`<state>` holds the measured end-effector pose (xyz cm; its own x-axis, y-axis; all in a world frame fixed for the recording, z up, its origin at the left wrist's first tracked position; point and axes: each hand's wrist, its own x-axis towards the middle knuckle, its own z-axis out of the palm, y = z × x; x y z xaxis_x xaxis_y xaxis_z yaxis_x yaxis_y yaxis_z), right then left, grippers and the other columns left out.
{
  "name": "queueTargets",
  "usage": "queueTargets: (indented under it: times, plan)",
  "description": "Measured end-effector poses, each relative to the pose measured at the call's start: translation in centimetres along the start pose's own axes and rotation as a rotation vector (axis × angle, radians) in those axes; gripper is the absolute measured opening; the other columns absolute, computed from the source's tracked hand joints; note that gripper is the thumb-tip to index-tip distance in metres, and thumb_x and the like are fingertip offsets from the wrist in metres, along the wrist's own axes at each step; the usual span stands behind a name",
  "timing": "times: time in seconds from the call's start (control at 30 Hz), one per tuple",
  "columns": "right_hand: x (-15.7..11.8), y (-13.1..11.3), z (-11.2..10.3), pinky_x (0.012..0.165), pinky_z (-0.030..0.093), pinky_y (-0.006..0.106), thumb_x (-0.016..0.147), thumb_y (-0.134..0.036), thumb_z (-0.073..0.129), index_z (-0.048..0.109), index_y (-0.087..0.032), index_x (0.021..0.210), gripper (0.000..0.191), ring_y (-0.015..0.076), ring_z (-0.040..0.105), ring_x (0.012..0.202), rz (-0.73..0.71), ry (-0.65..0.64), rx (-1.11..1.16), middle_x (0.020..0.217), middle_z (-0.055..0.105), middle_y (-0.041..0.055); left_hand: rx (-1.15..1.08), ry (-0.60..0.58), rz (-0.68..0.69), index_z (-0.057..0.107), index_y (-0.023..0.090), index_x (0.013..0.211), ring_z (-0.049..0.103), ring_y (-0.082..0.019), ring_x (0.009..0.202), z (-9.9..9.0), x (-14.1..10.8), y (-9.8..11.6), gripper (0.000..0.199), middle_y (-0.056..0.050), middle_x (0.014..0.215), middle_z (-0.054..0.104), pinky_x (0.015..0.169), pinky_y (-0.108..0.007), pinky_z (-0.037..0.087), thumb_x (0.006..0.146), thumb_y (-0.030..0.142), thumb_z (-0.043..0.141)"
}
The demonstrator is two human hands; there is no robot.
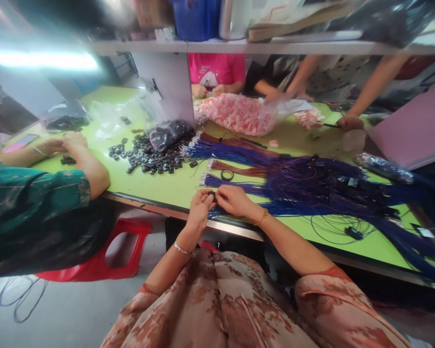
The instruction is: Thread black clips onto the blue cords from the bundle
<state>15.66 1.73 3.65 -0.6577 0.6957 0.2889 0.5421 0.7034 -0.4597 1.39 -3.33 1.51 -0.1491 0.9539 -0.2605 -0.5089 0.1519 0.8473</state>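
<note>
My left hand (pixel 200 208) and my right hand (pixel 235 199) meet at the front edge of the green table. Between their fingertips is a small black connector housing (pixel 212 195), mostly covered by the fingers, which are closed on it from both sides. Whether a wire sits in it I cannot make out. Bundles of blue wires (pixel 235 183) with pale terminal ends lie just behind my hands. A brown wire bundle (pixel 239 167) and a roll of black tape (pixel 227 174) are a little farther back. To the left spreads a heap of black connector housings (pixel 152 157).
Beside me on the left, a person in a green sleeve (pixel 36 193) works near a red stool (pixel 130 251). Across the table are other people's hands and a bag of pink parts (pixel 239 113). A shelf (pixel 239 47) hangs above. Wires (pixel 319 181) cover the right side.
</note>
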Motion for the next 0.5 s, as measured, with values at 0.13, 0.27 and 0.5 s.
queueTargets:
  times: [0.13, 0.27, 0.5]
  plan:
    - [-0.2, 0.0, -0.2, 0.059, 0.026, 0.026, 0.086, -0.025, 0.046, 0.056, -0.017, 0.074, 0.017, 0.0134, 0.045, 0.063, -0.009, -0.021, -0.063, 0.072, 0.058, 0.0036, -0.003, 0.008, -0.010, 0.057, 0.018, 0.088, 0.059, -0.009, 0.071, 0.3, 0.2, 0.1, 0.034, 0.001, 0.077, 0.062, 0.072, -0.025, 0.048, 0.062, 0.028, 0.077]
    - [-0.3, -0.4, 0.1, 0.059, 0.026, 0.026, 0.084, -0.023, 0.048, 0.058, -0.016, 0.074, 0.016, 0.0137, 0.047, 0.063, 0.045, -0.024, -0.106, 0.071, 0.060, 0.0041, 0.048, 0.039, 0.001, 0.056, 0.018, 0.087, 0.056, -0.007, 0.065, 0.7, 0.2, -0.4, 0.033, 0.002, 0.073, 0.061, 0.064, -0.020, 0.044, 0.063, 0.027, 0.076]
    - [2.2, 4.4, -2.8, 0.065, 0.034, 0.024, 0.090, -0.027, 0.042, 0.064, -0.017, 0.085, 0.025, 0.0137, 0.055, 0.071, 0.150, 0.066, 0.020, 0.081, 0.066, 0.0039, -0.069, -0.004, -0.024, 0.055, 0.017, 0.088, 0.064, -0.013, 0.079, 1.1, 1.0, -0.7, 0.027, -0.003, 0.082, 0.066, 0.083, -0.033, 0.049, 0.069, 0.023, 0.072]
